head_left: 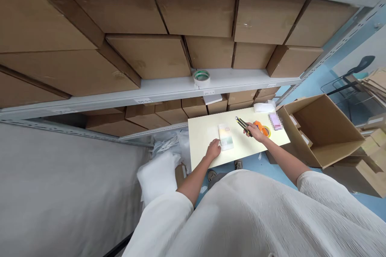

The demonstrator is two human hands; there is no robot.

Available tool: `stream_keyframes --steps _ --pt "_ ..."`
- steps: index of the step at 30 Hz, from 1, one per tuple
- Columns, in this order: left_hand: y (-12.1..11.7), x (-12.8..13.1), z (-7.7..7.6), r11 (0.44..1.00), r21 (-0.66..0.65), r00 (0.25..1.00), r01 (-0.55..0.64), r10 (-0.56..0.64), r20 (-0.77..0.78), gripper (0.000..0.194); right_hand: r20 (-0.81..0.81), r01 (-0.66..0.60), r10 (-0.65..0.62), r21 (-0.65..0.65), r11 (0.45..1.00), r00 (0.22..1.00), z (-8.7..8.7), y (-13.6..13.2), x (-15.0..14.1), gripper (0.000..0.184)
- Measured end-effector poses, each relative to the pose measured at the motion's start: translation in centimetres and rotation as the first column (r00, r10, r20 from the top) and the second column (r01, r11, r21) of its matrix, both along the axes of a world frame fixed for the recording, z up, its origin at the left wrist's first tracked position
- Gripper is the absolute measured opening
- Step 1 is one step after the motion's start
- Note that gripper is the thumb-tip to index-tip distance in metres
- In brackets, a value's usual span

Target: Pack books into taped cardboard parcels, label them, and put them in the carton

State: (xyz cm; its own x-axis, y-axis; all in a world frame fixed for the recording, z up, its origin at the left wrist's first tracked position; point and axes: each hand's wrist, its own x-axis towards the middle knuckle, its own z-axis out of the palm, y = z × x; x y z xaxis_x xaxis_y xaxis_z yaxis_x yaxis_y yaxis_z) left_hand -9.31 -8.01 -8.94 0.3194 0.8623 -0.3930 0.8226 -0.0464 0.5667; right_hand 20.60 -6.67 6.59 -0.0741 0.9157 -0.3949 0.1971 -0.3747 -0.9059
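A small pale box with a printed front (225,136) lies flat on the cream tabletop (202,132). My left hand (213,149) is at the box's lower left edge, fingers curled against it. To the right, my right hand (254,131) grips a yellow and black utility knife (243,125), which points up and left over the table. Whether its blade is out is too small to tell. Just beyond the right hand sits an orange tape dispenser (261,127) with yellowish tape.
A pixelated pinkish item (275,121) and a white plastic packet (264,107) occupy the table's right end. A large open carton (328,132) stands to the right. Shelves of brown boxes (147,56) rise ahead, with a tape roll (201,77) on one. White packing bags (158,174) are at left.
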Motion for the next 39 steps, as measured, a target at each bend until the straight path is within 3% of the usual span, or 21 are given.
stream_keyframes --steps 6,11,14,18,24,29,32,34,36,39 --pt "1.4 4.0 0.1 0.998 -0.055 1.0 0.002 -0.003 -0.028 0.059 0.129 -0.009 -0.03 0.295 0.956 0.991 4.3 6.2 4.8 0.051" --pt "1.6 5.9 -0.1 0.995 -0.1 0.997 -0.015 0.007 -0.079 0.06 0.325 -0.171 -0.036 0.585 0.793 0.945 7.9 14.3 9.3 0.052" --pt "1.3 6.8 -0.3 0.993 -0.113 0.995 -0.035 0.024 -0.1 0.059 0.511 -0.304 -0.082 0.624 0.72 0.856 9.0 19.2 11.2 0.044" --pt "0.8 7.7 -0.3 0.989 -0.122 0.989 -0.08 0.063 -0.135 0.056 0.679 -0.466 -0.11 0.604 0.647 0.726 9.2 24.5 12.4 0.034" --pt "0.6 8.4 -0.4 0.982 -0.121 0.979 -0.148 0.128 -0.162 0.054 0.724 -0.476 -0.134 0.569 0.67 0.677 8.6 28.6 13.3 0.036" --pt "0.6 8.5 -0.6 0.977 -0.13 0.977 -0.17 0.149 -0.154 0.053 0.662 -0.457 -0.155 0.649 0.608 0.733 9.0 27.9 12.8 0.033" --pt "0.4 8.5 -0.8 0.969 -0.118 0.973 -0.217 0.204 -0.112 0.054 0.587 -0.437 -0.116 0.707 0.555 0.801 8.2 24.6 10.7 0.03" --pt "0.2 8.5 -1.0 0.965 -0.11 0.97 -0.237 0.228 -0.087 0.054 0.538 -0.453 0.016 0.693 0.561 0.843 6.5 21.4 8.6 0.027" --pt "0.0 8.4 -1.1 0.964 -0.114 0.97 -0.239 0.232 -0.072 0.054 0.487 -0.483 0.18 0.618 0.621 0.855 3.9 17.8 6.2 0.024" --pt "-0.1 8.1 -1.2 0.963 -0.129 0.971 -0.236 0.229 -0.068 0.055 0.347 -0.432 0.311 0.36 0.827 0.885 -1.0 12.4 2.7 0.019"
